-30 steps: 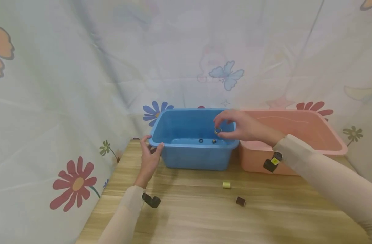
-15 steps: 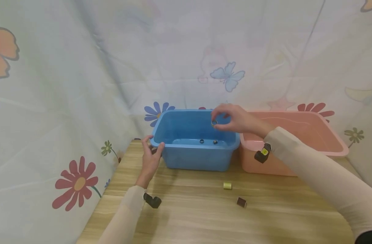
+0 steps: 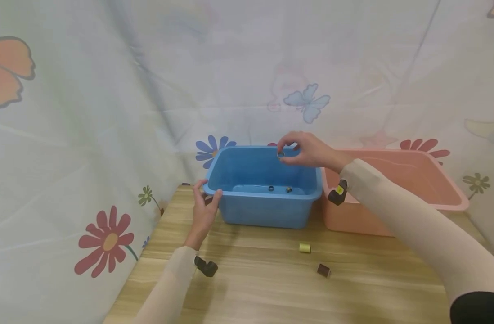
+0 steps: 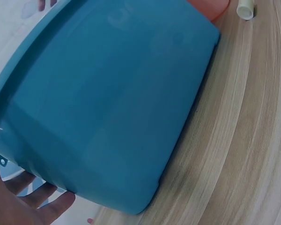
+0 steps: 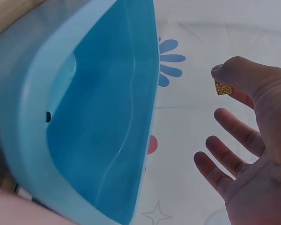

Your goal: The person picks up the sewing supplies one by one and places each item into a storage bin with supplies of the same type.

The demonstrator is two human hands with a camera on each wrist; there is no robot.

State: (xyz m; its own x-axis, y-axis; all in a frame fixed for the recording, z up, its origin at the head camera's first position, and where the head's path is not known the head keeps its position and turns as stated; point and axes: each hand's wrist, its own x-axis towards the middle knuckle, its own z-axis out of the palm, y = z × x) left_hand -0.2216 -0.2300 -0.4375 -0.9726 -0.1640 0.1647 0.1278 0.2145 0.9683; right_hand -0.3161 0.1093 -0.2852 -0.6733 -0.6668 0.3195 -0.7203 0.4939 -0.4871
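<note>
The right hand point(image 3: 307, 150) pinches a small gold ring point(image 3: 280, 155) between thumb and index finger, its other fingers spread apart, clear of the ring; in the head view the ring shows against the far inner wall of a blue bin point(image 3: 267, 211), while the right wrist view shows its dimpled gold surface; the left hand point(image 3: 204, 216) grips the bin's near left corner, thumb at the front and fingers round the left end; inside the bin lie a dark ring point(image 3: 271, 188) and another small item point(image 3: 289, 190), apart from each other; a pink bin point(image 3: 352, 220) stands just to the right; in front, on the wooden table point(image 3: 247, 279), lie a yellow cylinder point(image 3: 305, 248) and a dark brown one point(image 3: 323, 270), near each other.
</note>
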